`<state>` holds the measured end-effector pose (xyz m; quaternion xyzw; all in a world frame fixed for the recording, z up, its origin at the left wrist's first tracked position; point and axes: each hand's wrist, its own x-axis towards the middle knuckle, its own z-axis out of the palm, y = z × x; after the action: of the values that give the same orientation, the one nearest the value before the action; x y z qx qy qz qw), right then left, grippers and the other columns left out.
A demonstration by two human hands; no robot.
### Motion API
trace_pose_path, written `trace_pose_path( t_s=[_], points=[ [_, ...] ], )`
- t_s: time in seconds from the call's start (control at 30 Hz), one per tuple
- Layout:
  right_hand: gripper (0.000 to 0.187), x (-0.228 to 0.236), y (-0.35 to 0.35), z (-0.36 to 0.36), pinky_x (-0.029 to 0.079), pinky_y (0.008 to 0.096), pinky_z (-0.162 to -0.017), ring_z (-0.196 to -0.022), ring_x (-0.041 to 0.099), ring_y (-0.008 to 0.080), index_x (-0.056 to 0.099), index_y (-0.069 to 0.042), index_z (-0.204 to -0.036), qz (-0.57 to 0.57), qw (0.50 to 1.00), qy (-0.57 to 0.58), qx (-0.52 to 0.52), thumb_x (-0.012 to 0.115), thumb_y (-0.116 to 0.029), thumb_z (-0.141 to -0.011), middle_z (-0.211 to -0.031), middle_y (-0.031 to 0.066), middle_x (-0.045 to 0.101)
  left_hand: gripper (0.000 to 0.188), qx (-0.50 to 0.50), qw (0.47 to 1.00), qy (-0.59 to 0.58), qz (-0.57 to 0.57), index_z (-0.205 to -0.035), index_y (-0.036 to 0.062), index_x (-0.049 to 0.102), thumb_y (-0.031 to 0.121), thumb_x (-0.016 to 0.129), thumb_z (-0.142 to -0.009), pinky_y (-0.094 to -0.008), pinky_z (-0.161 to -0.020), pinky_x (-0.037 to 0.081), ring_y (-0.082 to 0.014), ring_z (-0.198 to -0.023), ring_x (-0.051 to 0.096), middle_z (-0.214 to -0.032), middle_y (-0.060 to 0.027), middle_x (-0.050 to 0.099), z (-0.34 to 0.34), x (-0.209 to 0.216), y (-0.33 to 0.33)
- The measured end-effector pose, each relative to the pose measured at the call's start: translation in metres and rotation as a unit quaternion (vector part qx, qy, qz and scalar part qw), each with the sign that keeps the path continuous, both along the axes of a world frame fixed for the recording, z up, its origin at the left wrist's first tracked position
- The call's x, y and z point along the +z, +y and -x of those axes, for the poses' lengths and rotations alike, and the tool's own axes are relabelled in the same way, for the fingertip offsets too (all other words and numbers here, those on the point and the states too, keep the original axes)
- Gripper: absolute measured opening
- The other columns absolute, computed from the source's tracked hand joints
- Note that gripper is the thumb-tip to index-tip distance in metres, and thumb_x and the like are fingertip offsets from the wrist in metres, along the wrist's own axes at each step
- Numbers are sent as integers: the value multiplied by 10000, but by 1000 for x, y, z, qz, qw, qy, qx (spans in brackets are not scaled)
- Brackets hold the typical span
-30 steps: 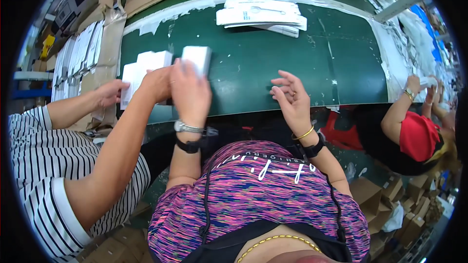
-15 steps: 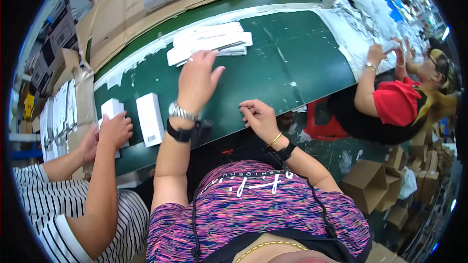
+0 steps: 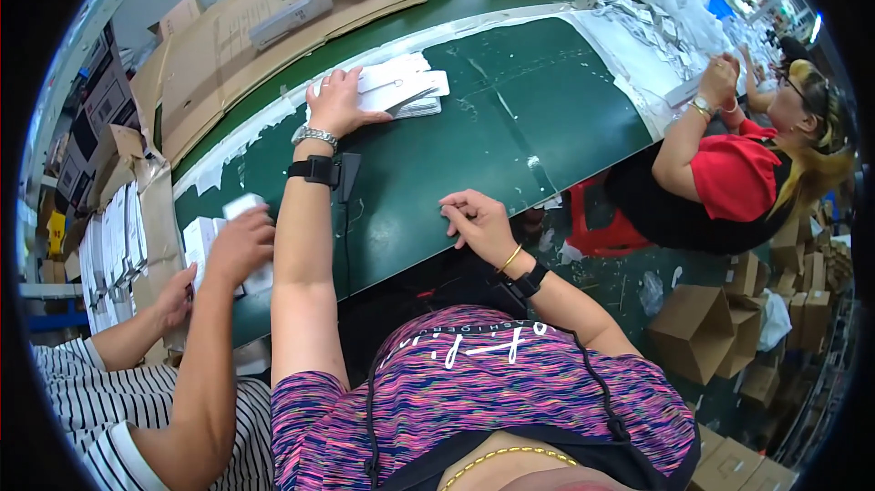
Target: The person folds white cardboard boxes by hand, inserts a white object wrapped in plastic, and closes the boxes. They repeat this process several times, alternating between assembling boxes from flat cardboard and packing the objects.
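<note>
A pile of flat white cartons (image 3: 401,81) lies toward the far side of the green table. Reaching out, my left hand (image 3: 337,104) grips the left end of this pile, its fingers over the far side and its thumb on the near side. The topmost pieces sit slightly fanned. My right hand (image 3: 478,218) is above the table's near edge, away from the pile. Its fingers are loosely bent with small gaps, and nothing shows in them.
On my left, a co-worker's hand (image 3: 239,250) handles a white box (image 3: 244,206) beside others. Brown cardboard sheets (image 3: 219,63) lie along the far left. A co-worker in red (image 3: 734,177) sits at right, near a white heap (image 3: 674,8). Open brown cartons (image 3: 688,332) stand below.
My left hand has moved left and settled on the end of the carton pile. My right hand stays nearly still. The left co-worker's hand has shifted right, with a white box now raised.
</note>
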<state>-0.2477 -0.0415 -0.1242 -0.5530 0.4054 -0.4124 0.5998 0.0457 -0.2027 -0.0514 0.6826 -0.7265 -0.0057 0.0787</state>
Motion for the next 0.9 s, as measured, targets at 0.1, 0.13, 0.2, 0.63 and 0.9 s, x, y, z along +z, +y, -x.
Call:
trace_pose_path(
  t_s=[0.1, 0.13, 0.2, 0.63, 0.9],
  points=[
    [161, -4, -2, 2, 580, 220, -531, -726, 694, 95, 693, 21, -1153, 11, 1000, 3, 4, 656, -51, -1013, -950, 81, 729, 1126, 24, 998, -41, 28, -1471, 100, 558, 737, 862, -594, -574, -1166, 294, -310, -1349, 507, -1393, -115, 563, 10, 3, 12],
    [161, -5, -2, 1, 580, 220, -531, -726, 694, 95, 693, 21, -1153, 9, 1000, 2, 8, 656, -51, -1013, -950, 81, 729, 1126, 29, 998, -43, 25, -1471, 100, 558, 737, 862, -594, -574, -1166, 294, -310, -1349, 507, -1393, -115, 563, 13, 5, 16],
    [167, -2, -2, 1, 583, 222, -534, -721, 691, 98, 693, 23, -1161, 2, 1000, 2, 10, 651, -52, -1018, -953, 87, 728, 1105, 40, 997, -15, 62, -1463, 94, 558, 708, 876, -600, -567, -1179, 271, -308, -1348, 493, -1364, -103, 556, 16, 5, 26],
    [326, 27, -19, 3, 617, 300, -845, -999, 684, 153, 603, 27, -1334, -30, 994, -99, -38, 655, -55, -1023, -1189, 123, 686, 1039, -8, 986, 65, 155, -1473, 91, 458, 385, 962, -613, -602, -1235, 153, -311, -1442, 413, -1492, -110, 487, 29, -12, 142],
    [407, 68, -23, -12, 543, 289, -980, -1091, 659, 144, 574, 31, -1387, 76, 994, -61, -55, 680, -27, -998, -1266, 113, 672, 1087, -95, 983, 119, 105, -1528, 84, 400, 350, 953, -631, -583, -1255, 136, -293, -1416, 451, -1462, -108, 499, 47, 4, 194]
  ],
)
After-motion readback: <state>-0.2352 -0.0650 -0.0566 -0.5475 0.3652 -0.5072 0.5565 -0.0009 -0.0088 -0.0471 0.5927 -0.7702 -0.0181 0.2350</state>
